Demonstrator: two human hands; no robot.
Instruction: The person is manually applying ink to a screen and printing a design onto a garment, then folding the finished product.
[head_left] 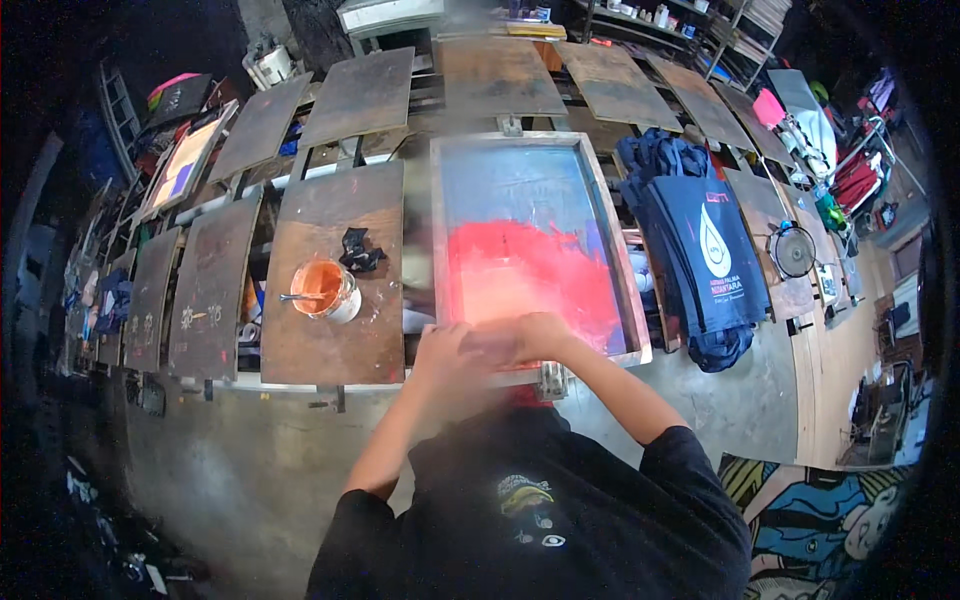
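Squeegee [491, 347], or a bar much like it, blurred, spans the gap between the two hands at the near end of the screen [520, 185], by the near edge of the red ink [540, 265]. It should be light and stiff, probably slick wherever it is wet, and best taken near both ends along its upper edge so that pressure comes out even. The screen is likely taut yet easy to tear, so it is better handled by its wooden frame [614, 250]. Both grips look nearly closed: the left hand [443, 347] curls over one end of the bar, the right hand [541, 337] over the other, though blur hides the fingertips and how tightly they press cannot be told. Left of the screen, a white tub [347, 303] stands on a brown board [330, 215], well apart from both hands
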